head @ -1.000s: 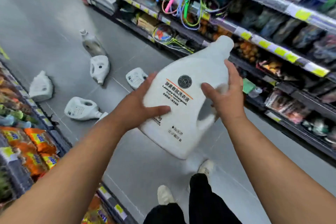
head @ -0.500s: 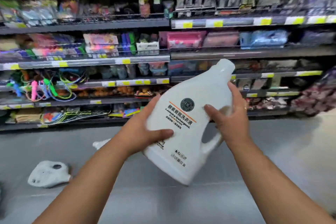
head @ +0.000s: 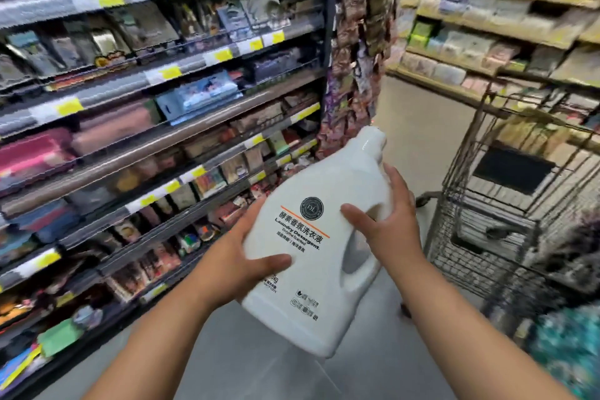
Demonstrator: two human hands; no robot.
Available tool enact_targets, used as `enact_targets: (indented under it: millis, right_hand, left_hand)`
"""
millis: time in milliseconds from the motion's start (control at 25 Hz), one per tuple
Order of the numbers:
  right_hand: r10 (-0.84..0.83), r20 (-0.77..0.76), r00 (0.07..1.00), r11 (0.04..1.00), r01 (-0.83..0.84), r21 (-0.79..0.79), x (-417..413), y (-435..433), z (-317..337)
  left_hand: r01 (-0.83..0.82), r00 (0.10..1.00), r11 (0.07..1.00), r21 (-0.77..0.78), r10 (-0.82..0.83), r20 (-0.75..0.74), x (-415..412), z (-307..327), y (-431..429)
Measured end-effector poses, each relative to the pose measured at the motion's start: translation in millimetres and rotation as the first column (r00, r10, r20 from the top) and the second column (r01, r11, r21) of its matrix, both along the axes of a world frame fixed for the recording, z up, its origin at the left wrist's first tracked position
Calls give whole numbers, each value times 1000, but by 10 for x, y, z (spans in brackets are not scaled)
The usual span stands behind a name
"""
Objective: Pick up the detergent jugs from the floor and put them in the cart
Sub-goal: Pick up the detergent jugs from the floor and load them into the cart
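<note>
I hold a white detergent jug in both hands at chest height, tilted with its cap up and to the right. My left hand grips its lower left side. My right hand wraps the handle on the right. A wire shopping cart stands to the right of the jug, its basket about level with it. No other jugs are in view.
Stocked store shelves run along the left, ending in a rack of hanging packets. More shelves line the far right. Grey floor stretches between them. A patterned teal item shows at the lower right.
My view has swung right, from the jugs on the floor past the shelves to the cart. The jug stays held in both hands the same way.
</note>
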State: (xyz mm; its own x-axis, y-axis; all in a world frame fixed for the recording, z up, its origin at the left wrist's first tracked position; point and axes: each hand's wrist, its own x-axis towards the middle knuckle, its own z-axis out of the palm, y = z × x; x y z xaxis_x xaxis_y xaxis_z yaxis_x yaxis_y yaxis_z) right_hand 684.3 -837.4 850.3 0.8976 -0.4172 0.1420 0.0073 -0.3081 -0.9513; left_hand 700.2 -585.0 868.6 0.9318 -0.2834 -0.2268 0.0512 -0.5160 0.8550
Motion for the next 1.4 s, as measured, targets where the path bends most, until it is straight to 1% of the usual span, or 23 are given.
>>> enact_targets:
  millis: [120, 280, 440, 600, 720, 800, 840, 920, 1040, 1120, 1240, 1320, 1400]
  right_hand:
    - [-146, -7, 989, 989, 146, 17, 101, -664, -58]
    - [-340, -14, 940, 940, 340, 34, 379, -1583, -174]
    - [-516, -2, 856, 849, 512, 134, 585, -2281, -266]
    - [-714, -68, 696, 683, 715, 146, 602, -2998, -407]
    - [-791, -102, 604, 592, 796, 127, 585, -3576, -501]
    - [-809, -114, 577, 568, 817, 105, 594, -3966, -568]
    - [-818, -143, 557, 549, 830, 94, 593, -4170, -618]
    - [-843, -156, 514, 506, 858, 92, 605, -4561, -719]
    - [-868, -180, 463, 440, 885, 152, 617, -5026, -869]
    - [-878, -199, 436, 407, 897, 174, 606, -5227, -919]
    - [-909, -225, 351, 316, 932, 179, 666, -5491, -1030]
    - [-933, -223, 281, 244, 953, 180, 772, -5606, -1122]
    - [-956, -228, 186, 143, 971, 194, 901, -5698, -1228]
  left_hand:
    - [162, 987, 987, -15, -162, -16, 497, -47, -736]
    - [405, 913, 913, -45, -407, -37, 1283, -185, -1820]
    - [627, 775, 776, -67, -630, -54, 2005, -293, -2827]
    - [806, 591, 592, -16, -805, -49, 2462, -347, -3934]
    - [862, 506, 507, 2, -860, -65, 2643, -486, -4781]
    - [888, 459, 460, -8, -886, -63, 2692, -587, -5255]
    - [894, 446, 448, -8, -891, -89, 2710, -644, -5496]
    - [913, 407, 407, 18, -907, -106, 2755, -730, -5993]
    - [932, 358, 362, 10, -916, -182, 2879, -919, -6659]
    - [947, 309, 322, -18, -921, -236, 2930, -1000, -7005]
    - [977, 189, 209, -32, -933, -305, 3098, -1265, -7613]
    - [992, 72, 102, -68, -933, -353, 3184, -1477, -8019]
    - [996, -37, -1, -94, -925, -378, 3248, -1691, -8383]
